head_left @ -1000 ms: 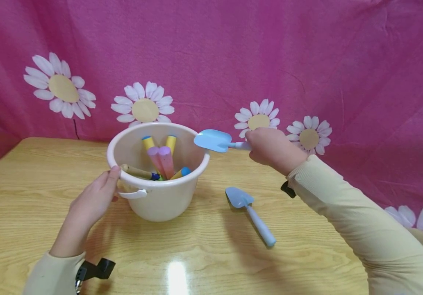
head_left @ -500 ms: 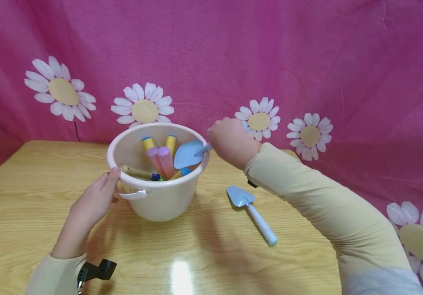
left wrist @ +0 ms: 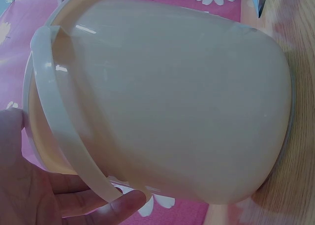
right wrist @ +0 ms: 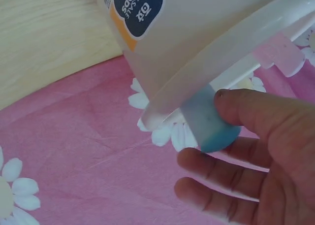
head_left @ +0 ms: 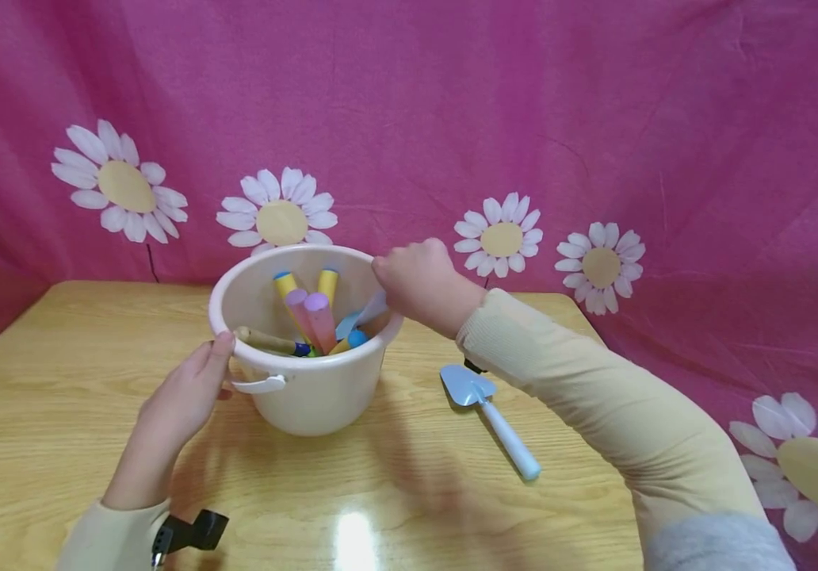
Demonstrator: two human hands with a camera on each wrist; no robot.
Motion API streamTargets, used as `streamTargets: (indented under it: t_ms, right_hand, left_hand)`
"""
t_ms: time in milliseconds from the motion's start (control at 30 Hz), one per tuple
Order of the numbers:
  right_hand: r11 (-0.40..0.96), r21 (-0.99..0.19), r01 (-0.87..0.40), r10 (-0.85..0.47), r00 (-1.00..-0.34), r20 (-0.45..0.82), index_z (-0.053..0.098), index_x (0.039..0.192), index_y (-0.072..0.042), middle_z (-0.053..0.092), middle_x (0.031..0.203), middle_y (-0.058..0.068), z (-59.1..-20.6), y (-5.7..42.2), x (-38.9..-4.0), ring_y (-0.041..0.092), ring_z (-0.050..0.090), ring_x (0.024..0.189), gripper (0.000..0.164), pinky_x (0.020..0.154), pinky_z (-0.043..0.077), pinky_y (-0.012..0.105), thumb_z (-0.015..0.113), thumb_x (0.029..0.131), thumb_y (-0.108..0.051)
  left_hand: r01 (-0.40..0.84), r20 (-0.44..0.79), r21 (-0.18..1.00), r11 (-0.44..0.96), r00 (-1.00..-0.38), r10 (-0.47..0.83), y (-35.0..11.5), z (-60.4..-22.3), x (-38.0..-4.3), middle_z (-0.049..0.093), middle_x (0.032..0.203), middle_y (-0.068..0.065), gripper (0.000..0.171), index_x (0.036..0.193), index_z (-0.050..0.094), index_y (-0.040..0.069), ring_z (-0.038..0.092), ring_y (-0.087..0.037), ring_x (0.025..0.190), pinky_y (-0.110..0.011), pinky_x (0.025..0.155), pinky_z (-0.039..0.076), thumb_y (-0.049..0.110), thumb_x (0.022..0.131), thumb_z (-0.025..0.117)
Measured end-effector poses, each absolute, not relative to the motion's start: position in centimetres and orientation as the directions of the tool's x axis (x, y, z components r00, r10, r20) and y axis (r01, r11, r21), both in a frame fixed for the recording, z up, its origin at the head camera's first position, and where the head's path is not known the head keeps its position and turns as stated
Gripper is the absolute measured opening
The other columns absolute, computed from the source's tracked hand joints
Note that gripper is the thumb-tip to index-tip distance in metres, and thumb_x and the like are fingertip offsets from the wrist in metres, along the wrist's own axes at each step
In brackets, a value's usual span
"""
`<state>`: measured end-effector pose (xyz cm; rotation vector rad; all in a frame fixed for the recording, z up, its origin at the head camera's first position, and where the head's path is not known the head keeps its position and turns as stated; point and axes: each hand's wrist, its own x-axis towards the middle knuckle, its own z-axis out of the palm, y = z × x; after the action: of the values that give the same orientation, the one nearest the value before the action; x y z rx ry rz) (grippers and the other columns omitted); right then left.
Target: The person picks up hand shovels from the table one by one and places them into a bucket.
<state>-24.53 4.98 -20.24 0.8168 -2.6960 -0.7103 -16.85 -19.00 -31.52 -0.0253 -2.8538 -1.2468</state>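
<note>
A cream plastic bucket [head_left: 316, 396] stands upright on the table. At its left rim my left hand [head_left: 184, 396] grips, with the thumb on the rim; in the left wrist view the fingers lie around the rim and the white bail handle [left wrist: 74, 146]. My right hand [head_left: 426, 285] is over the right rim, pinching a light blue trowel [head_left: 375, 305] by its handle end [right wrist: 209, 119] between thumb and forefinger. The trowel's blade is down inside the bucket, partly hidden. Several pink [head_left: 320, 321], yellow and wooden tool handles stick up beside it.
A second light blue trowel [head_left: 502, 432] lies on the wooden table [head_left: 273, 507], right of the bucket. Behind hangs a pink cloth [head_left: 395, 119] with large white flowers. A black wrist strap piece [head_left: 191, 530] juts from the left sleeve.
My right hand has moved left to the bucket, and the trowel in it has tipped and gone down inside. The left hand has kept its grip on the rim.
</note>
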Motion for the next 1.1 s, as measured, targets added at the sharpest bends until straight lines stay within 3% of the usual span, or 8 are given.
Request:
streamTargets:
  t_ms: [167, 367, 567, 767, 1100]
  right_hand:
    - [0.787, 0.425, -0.448, -0.537, -0.836, 0.114, 0.059, 0.089, -0.007, 0.059, 0.070, 0.004, -20.8, 6.9, -24.5, 0.019, 0.057, 0.061, 0.017, 0.053, 0.047, 0.037, 0.062, 0.080, -0.021]
    - [0.843, 0.356, -0.403, -0.434, -0.901, 0.005, 0.056, 0.081, -0.008, 0.052, 0.062, 0.002, -22.6, 9.5, -24.8, 0.018, 0.054, 0.058, 0.021, 0.052, 0.046, 0.040, 0.064, 0.079, -0.026]
    - [0.874, 0.284, -0.394, -0.396, -0.917, -0.054, 0.052, 0.070, -0.009, 0.048, 0.057, -0.001, -25.4, 12.2, -25.0, 0.014, 0.048, 0.053, 0.022, 0.047, 0.044, 0.038, 0.065, 0.077, -0.026]
    - [0.900, 0.262, -0.348, -0.319, -0.936, -0.147, 0.053, 0.076, -0.009, 0.051, 0.063, 0.000, -27.8, 14.5, -24.8, 0.018, 0.053, 0.059, 0.022, 0.055, 0.045, 0.041, 0.062, 0.079, -0.028]
    - [0.941, 0.163, -0.296, -0.251, -0.935, -0.249, 0.051, 0.074, -0.007, 0.049, 0.065, 0.003, -31.1, 17.4, -23.4, 0.018, 0.044, 0.059, 0.015, 0.054, 0.042, 0.040, 0.060, 0.076, -0.019]
  left_hand:
    - [0.028, 0.038, 0.728, 0.685, -0.999, 0.001, -19.1, -31.6, -16.8, 0.052, 0.111, -0.027, 0.067, 0.123, 0.040, 0.000, 0.056, -0.038, 0.093, -0.051, 0.066, 0.039, 0.051, 0.094, 0.007]
    - [0.039, 0.057, 0.729, 0.683, -0.998, -0.003, -19.2, -31.6, -16.7, 0.054, 0.103, -0.026, 0.063, 0.111, 0.044, -0.001, 0.057, -0.038, 0.091, -0.046, 0.063, 0.040, 0.049, 0.095, 0.009]
    - [0.041, 0.059, 0.731, 0.681, -0.998, -0.003, -19.1, -31.6, -16.7, 0.053, 0.105, -0.026, 0.065, 0.118, 0.043, -0.001, 0.056, -0.039, 0.092, -0.047, 0.063, 0.040, 0.050, 0.094, 0.009]
    - [0.037, 0.046, 0.737, 0.675, -0.999, 0.004, -19.1, -31.6, -16.8, 0.051, 0.111, -0.027, 0.066, 0.126, 0.038, 0.001, 0.055, -0.039, 0.094, -0.049, 0.065, 0.039, 0.051, 0.094, 0.009]
    - [0.032, 0.040, 0.735, 0.677, -0.999, 0.004, -19.1, -31.5, -16.9, 0.051, 0.110, -0.027, 0.067, 0.120, 0.041, 0.000, 0.055, -0.039, 0.094, -0.049, 0.065, 0.039, 0.052, 0.094, 0.008]
